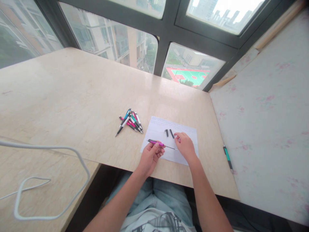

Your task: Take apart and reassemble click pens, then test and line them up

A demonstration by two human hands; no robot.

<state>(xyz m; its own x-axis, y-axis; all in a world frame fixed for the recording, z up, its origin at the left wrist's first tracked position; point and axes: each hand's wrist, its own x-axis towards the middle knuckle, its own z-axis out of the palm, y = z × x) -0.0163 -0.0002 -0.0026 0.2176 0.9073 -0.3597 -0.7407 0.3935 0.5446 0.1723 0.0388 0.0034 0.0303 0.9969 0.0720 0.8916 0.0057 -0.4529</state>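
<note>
A: State?
B: Left hand pinches purple pen over paper, refill protruding; right hand curled beside black tube, can't tell if pinching.
A: Tip?
B: Steady pen, don't bend refill.

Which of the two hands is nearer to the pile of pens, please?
Left: the left hand is to the near right of the pile of pens; the right hand is farther right, over the paper.

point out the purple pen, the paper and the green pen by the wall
Purple pen (pixel 154 142), head view, on its barrel.
Paper (pixel 169 142), head view, on its bare middle.
Green pen (pixel 227 155), head view, on its barrel.
</note>
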